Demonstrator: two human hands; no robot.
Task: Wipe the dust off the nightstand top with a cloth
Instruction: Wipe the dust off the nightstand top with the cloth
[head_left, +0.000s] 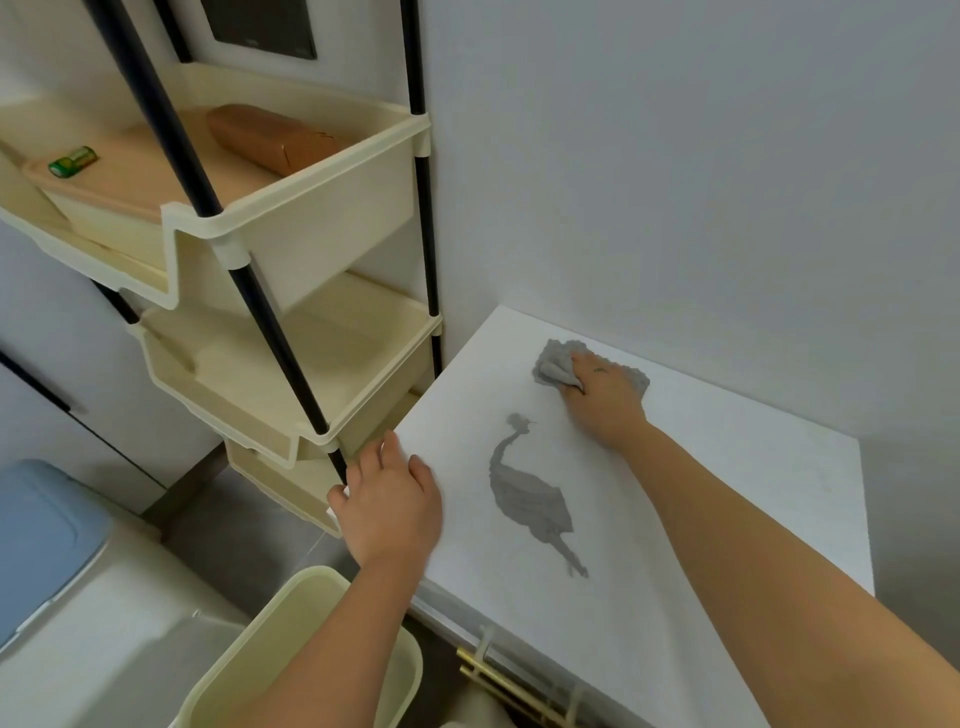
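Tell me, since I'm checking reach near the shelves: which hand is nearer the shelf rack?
Left. The left hand rests on the nightstand edge right beside the shelf rack. The right hand presses the cloth farther along the top, near the wall.

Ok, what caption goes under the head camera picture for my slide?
Right hand presses a grey cloth on the white nightstand top; left hand rests on its edge.

Just one head cam, looking steeply down and forward, pretty close over the nightstand (675, 519) front-left corner, probably standing height.
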